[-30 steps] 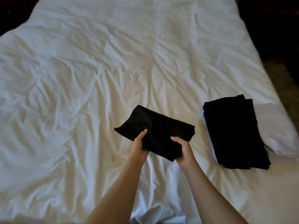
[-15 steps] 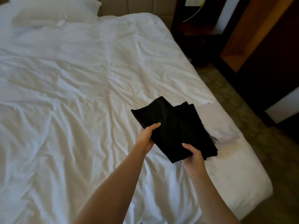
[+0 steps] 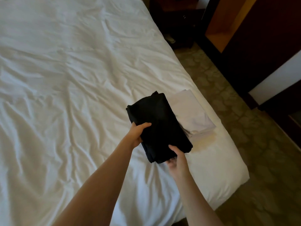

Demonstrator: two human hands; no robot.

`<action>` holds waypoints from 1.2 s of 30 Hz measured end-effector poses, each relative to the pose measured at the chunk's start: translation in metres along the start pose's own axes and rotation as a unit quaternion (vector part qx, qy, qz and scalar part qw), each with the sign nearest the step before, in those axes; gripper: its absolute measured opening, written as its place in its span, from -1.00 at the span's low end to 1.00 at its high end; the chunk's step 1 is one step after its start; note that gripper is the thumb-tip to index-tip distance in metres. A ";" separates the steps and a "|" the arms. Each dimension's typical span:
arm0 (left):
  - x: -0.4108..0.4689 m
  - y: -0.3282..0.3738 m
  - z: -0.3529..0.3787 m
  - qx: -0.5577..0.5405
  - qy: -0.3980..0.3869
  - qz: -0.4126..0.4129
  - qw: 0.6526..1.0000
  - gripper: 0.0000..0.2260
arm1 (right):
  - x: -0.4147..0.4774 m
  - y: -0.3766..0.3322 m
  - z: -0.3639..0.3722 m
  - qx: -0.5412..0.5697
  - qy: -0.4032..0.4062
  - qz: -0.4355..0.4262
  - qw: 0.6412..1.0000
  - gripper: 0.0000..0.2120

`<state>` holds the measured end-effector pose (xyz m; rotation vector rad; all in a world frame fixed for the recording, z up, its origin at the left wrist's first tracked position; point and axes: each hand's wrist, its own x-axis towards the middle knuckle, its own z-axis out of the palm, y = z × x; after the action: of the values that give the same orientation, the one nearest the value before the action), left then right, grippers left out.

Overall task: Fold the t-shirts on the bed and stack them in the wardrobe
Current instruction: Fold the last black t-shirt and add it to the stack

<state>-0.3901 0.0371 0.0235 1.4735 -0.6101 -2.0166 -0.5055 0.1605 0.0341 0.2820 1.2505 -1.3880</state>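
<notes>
The left hand (image 3: 138,134) and right hand (image 3: 176,159) both grip the pile of folded black cloth t-shirts (image 3: 159,121), fingers curled round it. It sits over the wrinkled white bed (image 3: 65,79), beside a folded white t-shirt (image 3: 193,115).

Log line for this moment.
left hand: grips folded black t-shirts | right hand: grips their near end | folded white garment: beside them

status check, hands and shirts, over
Left hand and right hand both grip the black shirts. Pile near the bed edge, overlapping the white shirt. Nothing in the way.
</notes>
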 end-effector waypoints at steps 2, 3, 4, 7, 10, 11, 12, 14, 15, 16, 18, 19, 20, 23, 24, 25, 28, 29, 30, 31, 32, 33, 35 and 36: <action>0.003 -0.004 0.002 -0.009 0.009 0.019 1.000 -0.51 | 0.003 -0.012 -0.006 0.000 0.006 -0.006 1.000 -0.75; 0.003 -0.005 0.003 -0.005 0.019 0.030 0.999 -0.50 | 0.006 -0.017 -0.010 -0.009 0.037 -0.022 0.999 -0.81; 0.003 -0.007 0.006 0.002 0.040 0.043 0.998 -0.50 | 0.011 -0.023 -0.015 -0.043 0.086 -0.053 0.994 -0.88; 0.004 -0.007 0.012 0.022 0.100 0.072 0.992 -0.51 | 0.028 -0.044 -0.020 -0.259 0.202 -0.201 0.923 -0.80; 0.006 -0.006 0.015 0.046 0.128 0.079 0.988 -0.52 | 0.040 -0.067 -0.006 -0.372 0.121 -0.246 0.887 -0.61; 0.005 -0.007 0.015 0.055 0.138 0.081 0.986 -0.53 | 0.043 -0.074 0.002 -0.406 0.075 -0.230 0.881 -0.62; 0.004 -0.007 0.017 0.066 0.150 0.084 0.983 -0.54 | 0.045 -0.080 0.010 -0.447 0.025 -0.205 0.870 -0.63; 0.002 -0.011 0.018 0.091 0.173 0.095 0.976 -0.58 | 0.051 -0.084 0.022 -0.525 -0.060 -0.158 0.834 -0.55; 0.001 -0.012 0.019 0.100 0.181 0.100 0.973 -0.59 | 0.055 -0.085 0.027 -0.547 -0.079 -0.142 0.821 -0.49; 0.002 -0.013 0.019 0.109 0.190 0.104 0.970 -0.60 | 0.060 -0.085 0.030 -0.560 -0.087 -0.135 0.813 -0.45; 0.002 -0.014 0.021 0.126 0.202 0.106 0.966 -0.60 | 0.072 -0.084 0.035 -0.595 -0.070 -0.145 0.787 -0.39; 0.003 -0.014 0.021 0.136 0.207 0.104 0.963 -0.60 | 0.077 -0.083 0.038 -0.614 -0.055 -0.151 0.773 -0.35; 0.003 -0.014 0.022 0.149 0.208 0.101 0.961 -0.59 | 0.081 -0.083 0.040 -0.627 -0.045 -0.156 0.762 -0.32; 0.006 -0.013 0.022 0.210 0.238 0.073 0.946 -0.51 | 0.084 -0.076 0.047 -0.643 -0.033 -0.159 0.749 -0.26; 0.005 -0.012 0.020 0.224 0.253 0.053 0.940 -0.49 | 0.086 -0.074 0.050 -0.660 -0.023 -0.163 0.734 -0.22; 0.005 -0.012 0.019 0.216 0.250 0.041 0.943 -0.48 | 0.087 -0.074 0.052 -0.677 -0.010 -0.163 0.717 -0.17; 0.003 -0.009 0.015 0.118 0.187 0.039 0.974 -0.49 | 0.094 -0.078 0.058 -0.628 -0.015 -0.123 0.768 0.02; 0.003 -0.009 0.013 0.115 0.180 0.041 0.976 -0.49 | 0.096 -0.080 0.059 -0.594 -0.015 -0.108 0.797 0.00; 0.001 -0.010 0.013 0.128 0.183 0.048 0.974 -0.49 | 0.097 -0.082 0.058 -0.572 -0.013 -0.108 0.813 -0.07; 0.002 -0.011 0.012 0.152 0.195 0.058 0.967 -0.51 | 0.097 -0.083 0.059 -0.566 -0.011 -0.114 0.816 -0.18; 0.001 -0.013 0.013 0.177 0.212 0.072 0.958 -0.52 | 0.096 -0.082 0.057 -0.567 -0.011 -0.123 0.815 -0.28; 0.001 -0.016 0.013 0.189 0.230 0.087 0.951 -0.55 | 0.095 -0.081 0.057 -0.567 -0.018 -0.134 0.813 -0.38; -0.001 -0.020 0.015 0.158 0.243 0.089 0.953 -0.57 | 0.090 -0.080 0.057 -0.561 -0.041 -0.136 0.815 -0.46; -0.002 -0.020 0.016 0.113 0.241 0.070 0.962 -0.55 | 0.090 -0.081 0.057 -0.557 -0.058 -0.130 0.818 -0.44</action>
<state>-0.4085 0.0536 0.0164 1.9121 -0.7237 -1.4385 -0.5705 0.0442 0.0273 -0.8021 1.8194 -0.6566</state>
